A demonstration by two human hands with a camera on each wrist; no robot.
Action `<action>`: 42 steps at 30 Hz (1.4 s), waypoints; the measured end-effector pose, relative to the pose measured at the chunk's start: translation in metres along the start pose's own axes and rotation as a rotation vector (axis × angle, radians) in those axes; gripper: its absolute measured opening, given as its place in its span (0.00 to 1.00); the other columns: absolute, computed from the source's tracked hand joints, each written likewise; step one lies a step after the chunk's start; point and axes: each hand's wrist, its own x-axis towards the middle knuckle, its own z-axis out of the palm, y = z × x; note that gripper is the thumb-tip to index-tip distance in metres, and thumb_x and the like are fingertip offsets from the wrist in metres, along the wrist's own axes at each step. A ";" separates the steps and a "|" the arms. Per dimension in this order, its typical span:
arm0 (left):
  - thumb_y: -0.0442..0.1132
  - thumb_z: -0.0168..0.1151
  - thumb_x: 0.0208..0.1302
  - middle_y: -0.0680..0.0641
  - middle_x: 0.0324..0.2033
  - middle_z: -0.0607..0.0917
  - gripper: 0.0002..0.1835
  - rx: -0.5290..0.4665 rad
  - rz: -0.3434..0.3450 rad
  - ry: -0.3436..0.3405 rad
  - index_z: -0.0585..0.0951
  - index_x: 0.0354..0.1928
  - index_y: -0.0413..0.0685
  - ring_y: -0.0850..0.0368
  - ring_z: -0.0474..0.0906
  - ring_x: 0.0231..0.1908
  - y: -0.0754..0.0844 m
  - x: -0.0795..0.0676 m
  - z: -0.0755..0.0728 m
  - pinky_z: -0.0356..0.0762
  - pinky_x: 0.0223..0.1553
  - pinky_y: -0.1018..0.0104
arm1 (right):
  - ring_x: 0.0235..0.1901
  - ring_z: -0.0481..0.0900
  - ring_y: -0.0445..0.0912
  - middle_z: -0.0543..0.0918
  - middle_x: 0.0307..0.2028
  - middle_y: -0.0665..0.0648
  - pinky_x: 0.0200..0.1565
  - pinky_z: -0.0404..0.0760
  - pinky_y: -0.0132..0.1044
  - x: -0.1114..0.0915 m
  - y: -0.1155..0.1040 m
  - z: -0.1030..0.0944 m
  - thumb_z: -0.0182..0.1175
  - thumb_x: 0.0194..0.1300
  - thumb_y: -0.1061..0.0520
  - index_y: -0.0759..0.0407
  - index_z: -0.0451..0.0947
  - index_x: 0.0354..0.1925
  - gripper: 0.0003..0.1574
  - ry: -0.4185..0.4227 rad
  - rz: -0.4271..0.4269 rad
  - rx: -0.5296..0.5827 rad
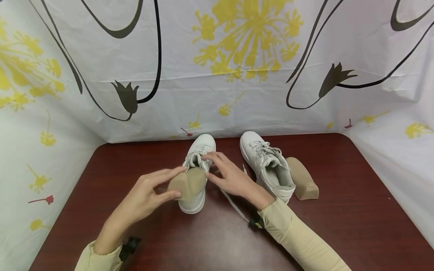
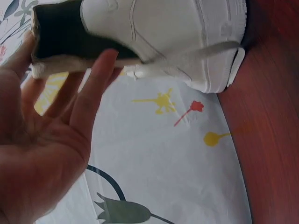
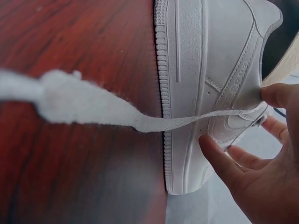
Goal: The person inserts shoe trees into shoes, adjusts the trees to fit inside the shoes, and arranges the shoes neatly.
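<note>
A white sneaker [image 1: 200, 145] stands left of centre, toe toward the back. Over its heel opening my left hand [image 1: 145, 194] holds a tan shoe insert [image 1: 188, 183], thumb on the near side and fingers on the far side. From the left wrist, the insert's hollow dark inside [image 2: 65, 32] faces me, beside the white shoe [image 2: 163, 32]. My right hand [image 1: 234, 177] grips the same sneaker at its collar and laced part. In the right wrist view, the thumb lies at the collar and the other fingers reach along the side and over the lacing of the shoe [image 3: 187, 93].
A second white sneaker [image 1: 268, 165] stands to the right, laces loose and its opening visible. Beside it lies another tan shoe insert [image 1: 301, 178]. A loose lace [image 3: 93, 102] hangs over the dark red table [image 1: 220, 241]. A patterned cloth [image 1: 220, 98] rises behind.
</note>
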 end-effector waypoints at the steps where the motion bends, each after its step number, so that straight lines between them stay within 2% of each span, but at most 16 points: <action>1: 0.40 0.72 0.60 0.56 0.57 0.82 0.32 0.003 0.007 -0.020 0.75 0.68 0.56 0.60 0.78 0.56 -0.001 -0.001 -0.001 0.74 0.56 0.70 | 0.52 0.80 0.56 0.65 0.65 0.53 0.50 0.83 0.47 0.000 0.000 0.000 0.59 0.72 0.53 0.46 0.66 0.68 0.29 -0.003 0.001 0.002; 5: 0.37 0.65 0.67 0.56 0.62 0.77 0.31 -0.008 0.039 -0.097 0.71 0.71 0.57 0.59 0.74 0.62 -0.004 -0.002 -0.007 0.68 0.63 0.69 | 0.53 0.80 0.56 0.65 0.65 0.54 0.50 0.83 0.47 -0.001 0.000 0.000 0.59 0.72 0.53 0.47 0.66 0.68 0.29 -0.009 -0.001 0.013; 10: 0.32 0.65 0.66 0.53 0.63 0.77 0.30 -0.087 0.073 -0.133 0.72 0.70 0.52 0.56 0.73 0.63 -0.010 -0.002 -0.010 0.68 0.63 0.68 | 0.53 0.80 0.57 0.65 0.66 0.55 0.50 0.82 0.47 0.000 -0.001 -0.002 0.59 0.72 0.54 0.48 0.66 0.68 0.30 -0.012 -0.006 0.023; 16: 0.33 0.67 0.64 0.55 0.60 0.79 0.31 -0.134 0.063 -0.142 0.74 0.69 0.55 0.57 0.76 0.60 -0.013 0.002 -0.010 0.73 0.59 0.67 | 0.53 0.80 0.58 0.65 0.66 0.56 0.51 0.82 0.48 0.001 -0.001 -0.002 0.59 0.71 0.54 0.48 0.66 0.68 0.30 -0.011 -0.006 0.029; 24: 0.34 0.67 0.64 0.56 0.61 0.79 0.31 -0.122 0.032 -0.152 0.73 0.69 0.58 0.58 0.76 0.59 -0.011 0.003 -0.008 0.78 0.54 0.65 | 0.54 0.79 0.59 0.65 0.66 0.57 0.50 0.82 0.49 0.000 -0.001 -0.001 0.59 0.71 0.55 0.50 0.66 0.68 0.30 0.002 -0.014 0.040; 31: 0.36 0.68 0.64 0.57 0.63 0.77 0.31 -0.073 0.046 -0.148 0.73 0.70 0.58 0.58 0.74 0.62 -0.011 0.004 -0.008 0.70 0.63 0.64 | 0.54 0.79 0.58 0.65 0.66 0.55 0.50 0.83 0.48 -0.001 -0.002 -0.001 0.59 0.72 0.54 0.49 0.66 0.68 0.29 0.003 -0.005 0.028; 37: 0.35 0.67 0.64 0.55 0.63 0.78 0.32 -0.060 0.076 -0.135 0.73 0.70 0.57 0.57 0.75 0.62 -0.012 0.006 -0.008 0.70 0.63 0.65 | 0.55 0.79 0.56 0.65 0.67 0.55 0.51 0.82 0.47 0.000 -0.002 -0.001 0.59 0.72 0.54 0.49 0.66 0.68 0.30 -0.001 -0.001 0.035; 42: 0.35 0.67 0.64 0.55 0.63 0.77 0.32 -0.063 0.057 -0.144 0.73 0.70 0.55 0.57 0.74 0.63 -0.012 0.008 -0.008 0.69 0.64 0.64 | 0.55 0.79 0.56 0.65 0.66 0.55 0.51 0.82 0.47 0.000 -0.003 -0.001 0.59 0.72 0.55 0.49 0.66 0.68 0.30 -0.001 -0.003 0.033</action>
